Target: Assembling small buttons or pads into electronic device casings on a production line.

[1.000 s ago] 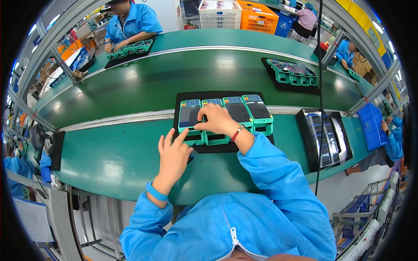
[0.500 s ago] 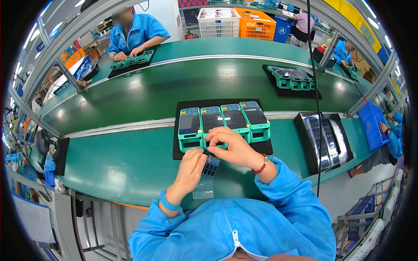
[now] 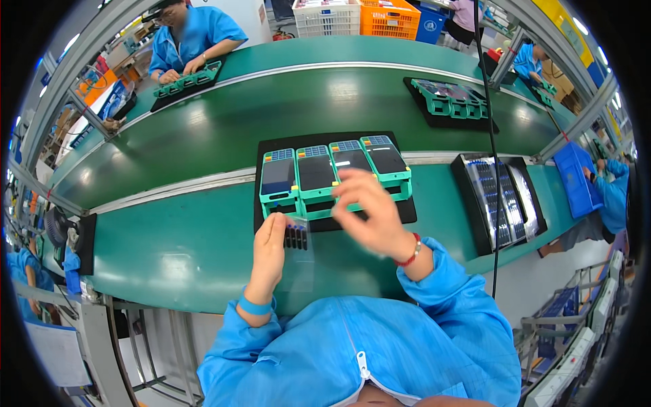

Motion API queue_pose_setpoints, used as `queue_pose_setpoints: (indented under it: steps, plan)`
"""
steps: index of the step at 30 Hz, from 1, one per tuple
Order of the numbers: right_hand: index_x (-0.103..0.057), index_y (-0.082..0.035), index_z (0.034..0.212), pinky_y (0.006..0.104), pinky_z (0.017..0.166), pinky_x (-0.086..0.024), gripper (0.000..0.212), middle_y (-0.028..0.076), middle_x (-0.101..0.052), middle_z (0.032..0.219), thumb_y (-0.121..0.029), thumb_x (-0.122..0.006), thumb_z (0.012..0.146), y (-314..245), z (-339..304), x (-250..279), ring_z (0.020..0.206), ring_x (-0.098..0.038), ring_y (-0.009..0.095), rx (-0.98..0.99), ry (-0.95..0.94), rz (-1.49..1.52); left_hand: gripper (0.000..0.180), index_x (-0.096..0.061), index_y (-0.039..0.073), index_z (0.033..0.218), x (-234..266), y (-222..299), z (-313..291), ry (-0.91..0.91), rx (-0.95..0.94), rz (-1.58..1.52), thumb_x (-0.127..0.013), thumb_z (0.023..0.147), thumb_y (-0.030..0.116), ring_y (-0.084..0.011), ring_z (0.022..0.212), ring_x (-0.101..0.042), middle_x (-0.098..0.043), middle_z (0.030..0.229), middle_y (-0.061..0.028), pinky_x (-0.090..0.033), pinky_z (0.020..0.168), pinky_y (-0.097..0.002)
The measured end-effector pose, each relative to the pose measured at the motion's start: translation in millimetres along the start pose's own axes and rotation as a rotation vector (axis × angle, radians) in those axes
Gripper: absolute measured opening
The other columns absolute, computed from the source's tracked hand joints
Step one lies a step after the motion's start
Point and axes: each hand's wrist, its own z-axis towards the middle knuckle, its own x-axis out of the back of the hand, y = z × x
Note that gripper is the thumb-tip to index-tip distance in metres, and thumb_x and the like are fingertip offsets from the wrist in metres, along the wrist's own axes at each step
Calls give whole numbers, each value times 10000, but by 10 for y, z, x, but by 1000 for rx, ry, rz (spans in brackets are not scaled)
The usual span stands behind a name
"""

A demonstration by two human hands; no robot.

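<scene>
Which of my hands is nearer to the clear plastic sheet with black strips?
Left: your left hand holds the sheet near its top; your right hand is apart, to its right.

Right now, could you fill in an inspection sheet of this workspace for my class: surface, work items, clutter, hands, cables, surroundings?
Surface: green bench, glossy, with light reflections.
Work items: four green-framed devices with keypads, side by side on a black mat; a clear sheet bearing dark strips, nearer the person.
Clutter: black tray of film-covered dark pieces at right; fan at the left end.
Hands: left hand holds the clear sheet near its top; right hand, blurred, is by the devices' near side, grip unclear.
Cables: one black cable crosses the view of the tray.
Surroundings: co-worker in blue opposite; white crate and orange crate beyond; blue bin at right.
</scene>
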Motion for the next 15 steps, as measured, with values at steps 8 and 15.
queue_pose_setpoints:
  steps: [8, 15]
  plan:
    - [-604, -50, 799, 398, 928, -400, 96, 91, -607, 1031, -72, -690, 764, 599, -195, -376, 1113, -514, 310, -207, 151, -149, 82, -599, 15, 801, -200, -3, -15, -42, -704, 948, -640, 789, 85, -326, 1117, -482, -583, 1051, -91, -365, 916, -438]
    - [-628, -61, 826, 428, 919, -392, 121, 85, -597, 1021, -98, -704, 739, 658, -288, -368, 1122, -498, 331, -119, 66, -436, 136, -599, 35, 727, -264, -41, 99, -103, -737, 1175, -670, 777, 140, -392, 1280, -347, -477, 1341, -72, -285, 1007, -540]
